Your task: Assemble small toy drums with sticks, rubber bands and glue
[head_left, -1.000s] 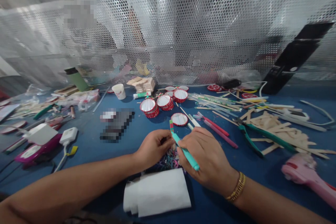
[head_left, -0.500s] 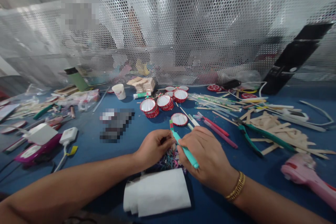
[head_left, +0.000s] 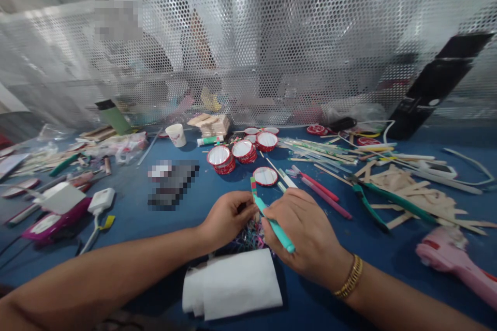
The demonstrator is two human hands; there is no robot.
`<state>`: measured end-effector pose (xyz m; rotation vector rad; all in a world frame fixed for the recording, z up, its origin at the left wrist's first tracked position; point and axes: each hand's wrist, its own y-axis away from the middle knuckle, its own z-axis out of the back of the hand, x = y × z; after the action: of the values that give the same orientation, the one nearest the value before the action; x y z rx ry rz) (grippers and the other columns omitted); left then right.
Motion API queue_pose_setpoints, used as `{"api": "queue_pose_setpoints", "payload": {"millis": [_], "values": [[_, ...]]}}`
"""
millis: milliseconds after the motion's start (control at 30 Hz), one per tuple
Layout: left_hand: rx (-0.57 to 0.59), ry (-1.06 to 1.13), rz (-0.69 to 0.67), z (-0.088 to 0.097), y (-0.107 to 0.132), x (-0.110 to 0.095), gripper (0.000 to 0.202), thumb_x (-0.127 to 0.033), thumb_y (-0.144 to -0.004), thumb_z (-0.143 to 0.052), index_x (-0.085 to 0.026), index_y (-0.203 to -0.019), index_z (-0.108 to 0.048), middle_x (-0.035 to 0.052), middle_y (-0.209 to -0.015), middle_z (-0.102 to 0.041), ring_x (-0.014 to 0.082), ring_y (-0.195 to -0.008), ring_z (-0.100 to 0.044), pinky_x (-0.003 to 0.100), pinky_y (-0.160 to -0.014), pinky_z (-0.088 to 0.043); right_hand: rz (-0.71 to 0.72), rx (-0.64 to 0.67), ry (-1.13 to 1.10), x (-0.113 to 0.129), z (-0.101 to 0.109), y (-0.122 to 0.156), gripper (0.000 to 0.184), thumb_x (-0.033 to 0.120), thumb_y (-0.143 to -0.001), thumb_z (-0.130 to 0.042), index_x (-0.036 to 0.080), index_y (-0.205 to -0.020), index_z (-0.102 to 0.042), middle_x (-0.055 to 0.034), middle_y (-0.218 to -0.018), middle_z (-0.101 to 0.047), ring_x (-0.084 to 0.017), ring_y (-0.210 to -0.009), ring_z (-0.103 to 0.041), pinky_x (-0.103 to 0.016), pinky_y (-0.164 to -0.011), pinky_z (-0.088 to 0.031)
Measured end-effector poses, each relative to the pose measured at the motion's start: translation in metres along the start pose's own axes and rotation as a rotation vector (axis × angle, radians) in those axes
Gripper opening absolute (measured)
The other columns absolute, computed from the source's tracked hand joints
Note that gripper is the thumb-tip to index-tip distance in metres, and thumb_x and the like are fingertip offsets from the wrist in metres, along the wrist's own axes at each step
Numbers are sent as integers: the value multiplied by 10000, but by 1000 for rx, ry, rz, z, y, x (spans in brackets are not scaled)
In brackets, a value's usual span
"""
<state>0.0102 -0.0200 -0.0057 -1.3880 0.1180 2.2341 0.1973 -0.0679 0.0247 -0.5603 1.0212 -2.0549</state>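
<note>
Where the two hands meet just in front of the flat red-rimmed lid (head_left: 265, 176), a teal tool (head_left: 274, 225) sits pinched in the right hand (head_left: 306, 232), fingers curled tight round its shaft. Its long axis slants from a tip toward the lid, up and left, to a butt pointing back at the person's right wrist. The left hand (head_left: 229, 217), fingers bunched, pinches a short red-and-green stick (head_left: 254, 189) just left of the tool's tip; what the thumb touches cannot be told. Both hands are equally near the tip. Tangled coloured strands (head_left: 250, 238) lie under them, nearer the person than the lid; a white folded cloth (head_left: 233, 283) nearer still.
</note>
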Motion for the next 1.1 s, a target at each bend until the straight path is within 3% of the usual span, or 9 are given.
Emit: {"api": "queue_pose_setpoints", "payload": {"millis": [133, 367, 733, 1100], "values": [[11, 20, 5, 0, 0, 0, 295, -344, -910, -554, -134, -702, -557, -39, -634, -394, 99, -619, -333, 218, -559, -274, -4, 25, 5, -1, -1, -1, 104, 177, -925, -502, 178, -834, -552, -28, -695, -610, -173, -666, -561, -376, -760, -456], [-2, 5, 4, 0, 1, 3, 334, -315, -906, -557, -156, -638, -435, -54, -615, -337, 86, -604, -304, 208, -544, -249, -11, 35, 2, -2, 0, 0, 111, 189, -937, -487, 173, -857, -562, -36, -717, -625, -181, -693, -576, -383, -773, -453], [1, -2, -47, 0, -1, -3, 357, -353, -921, -555, -157, -635, -468, -55, -593, -409, 87, -581, -340, 206, -537, -285, -55, 9, 54, -8, -3, 2, 83, 166, -908, -528, 176, -828, -549, -24, -682, -594, -176, -661, -554, -376, -770, -458], [-6, 13, -12, -1, 0, 2, 344, -335, -906, -556, -156, -634, -448, -50, -619, -352, 90, -608, -314, 207, -541, -272, -1, -6, -11, -1, 0, -1, 69, 166, -916, -517, 171, -862, -560, -42, -715, -630, -183, -684, -584, -384, -751, -461]]}}
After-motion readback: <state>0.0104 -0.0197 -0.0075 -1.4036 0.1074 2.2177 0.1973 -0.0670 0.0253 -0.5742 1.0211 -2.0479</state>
